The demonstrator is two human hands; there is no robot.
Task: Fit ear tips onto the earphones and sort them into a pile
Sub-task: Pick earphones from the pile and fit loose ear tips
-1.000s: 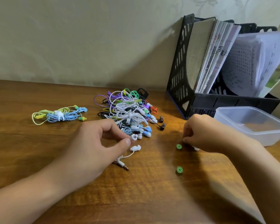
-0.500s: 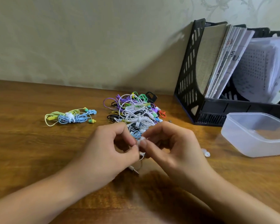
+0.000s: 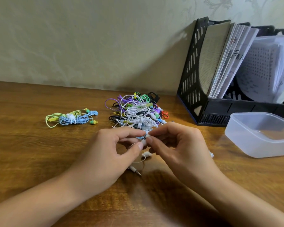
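Two risks I see here, and the bigger is the wooden desk (image 3: 39, 161): it has much open room before me, so a dropped tip could roll far. The tangled heap of earphones (image 3: 136, 112) lies just behind my hands and may catch the loose cable. The clear plastic box (image 3: 246, 145) stands well apart on the right. My left hand (image 3: 108, 154) pinches the white earbud (image 3: 143, 142); my right hand (image 3: 179, 145) pinches the small ear tip (image 3: 148, 135) against it. If I press it crooked, I judge it may slip out.
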